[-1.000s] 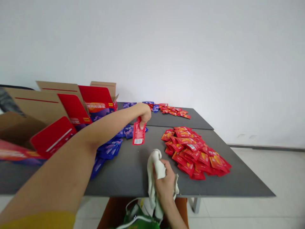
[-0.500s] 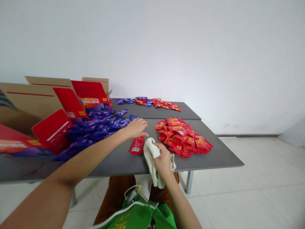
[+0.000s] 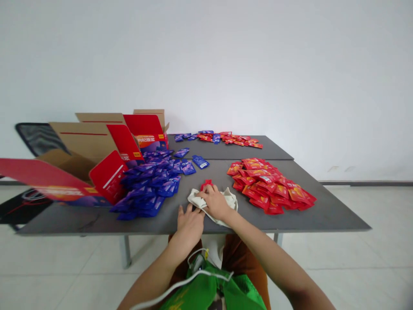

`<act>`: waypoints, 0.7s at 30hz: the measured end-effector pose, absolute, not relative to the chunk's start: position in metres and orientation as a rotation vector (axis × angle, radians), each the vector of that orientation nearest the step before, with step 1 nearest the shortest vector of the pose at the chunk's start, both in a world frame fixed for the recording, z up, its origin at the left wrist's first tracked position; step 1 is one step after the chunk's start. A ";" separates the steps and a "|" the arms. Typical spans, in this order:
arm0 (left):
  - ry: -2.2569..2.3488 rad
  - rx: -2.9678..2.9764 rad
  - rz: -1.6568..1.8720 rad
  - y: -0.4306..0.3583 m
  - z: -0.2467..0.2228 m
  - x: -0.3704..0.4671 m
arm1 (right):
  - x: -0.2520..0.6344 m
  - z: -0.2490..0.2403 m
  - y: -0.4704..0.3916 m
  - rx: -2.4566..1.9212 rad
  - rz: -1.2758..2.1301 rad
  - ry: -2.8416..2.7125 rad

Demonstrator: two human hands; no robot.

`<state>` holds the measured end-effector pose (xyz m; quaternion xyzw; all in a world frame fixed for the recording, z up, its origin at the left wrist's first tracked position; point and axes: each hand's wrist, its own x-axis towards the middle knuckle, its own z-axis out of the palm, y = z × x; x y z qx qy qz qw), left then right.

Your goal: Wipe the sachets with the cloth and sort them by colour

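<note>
A crumpled white cloth (image 3: 229,201) lies on the dark grey table near its front edge. My right hand (image 3: 217,202) presses down on it with bent fingers, gripping it. From under the cloth's far side sticks out the end of a red pouch (image 3: 206,184); the rest of it is covered. My left hand (image 3: 191,221) rests at the cloth's near left edge, fingers apart, its fingertips touching table and cloth.
A heap of purple-blue pouches (image 3: 151,181) lies to the left, beside open red cardboard boxes (image 3: 106,174). Red pouches (image 3: 271,185) are piled at the right. Mixed pouches (image 3: 216,137) lie along the back. A black mesh chair (image 3: 41,137) stands far left.
My right hand has brought the cloth down over the red pouch. My left hand has drawn back from beyond the red pouch to the cloth's near edge. The view has turned left.
</note>
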<state>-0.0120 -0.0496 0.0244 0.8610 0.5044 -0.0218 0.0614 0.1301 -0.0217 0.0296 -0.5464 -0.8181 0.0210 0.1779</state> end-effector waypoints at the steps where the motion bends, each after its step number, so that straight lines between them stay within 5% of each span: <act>1: 1.528 2.589 -0.083 -0.047 0.030 -0.011 | 0.128 0.024 -0.019 -1.555 0.031 -2.312; 12: 1.613 2.569 -0.222 -0.045 0.053 0.005 | 0.137 0.027 0.038 -1.874 -0.050 -2.291; 21: 1.489 2.619 -0.154 -0.044 0.045 -0.015 | 0.145 0.022 0.012 -1.557 -0.124 -2.600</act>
